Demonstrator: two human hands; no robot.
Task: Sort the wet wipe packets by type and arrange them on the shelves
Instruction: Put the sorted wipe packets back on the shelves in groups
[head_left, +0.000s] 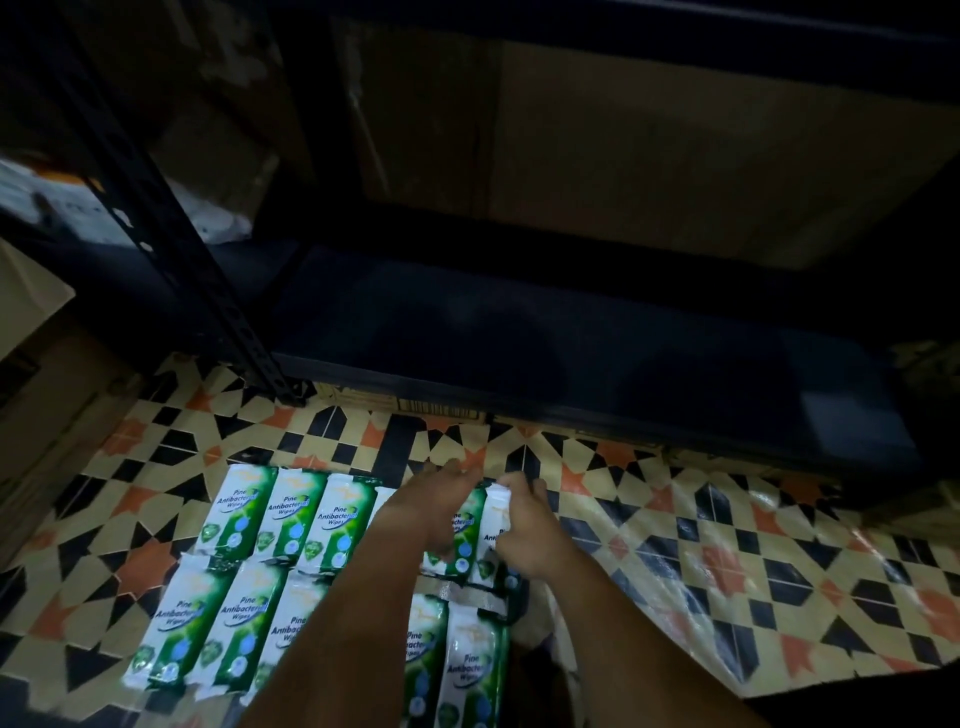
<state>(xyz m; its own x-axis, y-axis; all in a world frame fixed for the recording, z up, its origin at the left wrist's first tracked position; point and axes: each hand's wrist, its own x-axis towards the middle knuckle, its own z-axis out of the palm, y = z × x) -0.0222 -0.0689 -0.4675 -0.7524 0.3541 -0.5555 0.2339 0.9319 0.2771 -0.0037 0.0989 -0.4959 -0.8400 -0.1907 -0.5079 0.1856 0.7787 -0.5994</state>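
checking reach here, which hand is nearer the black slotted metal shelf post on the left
Left. The left hand lies over the green and white wipe packets, below and right of the black slotted metal shelf post. The right hand, gripping a packet, is farther right.

Green and white Pine Antibacterial Wipes packets (291, 561) are lying in two rows on the patterned tile floor (727, 545), toward seven o'clock. The left hand (434, 506) is resting, fingers outstretched, on the far row, while the right hand (524, 525) is apparently pinching the endmost packet (493, 519), though blur obscures it. A dark metal shelf (519, 332) is lying at twelve o'clock.
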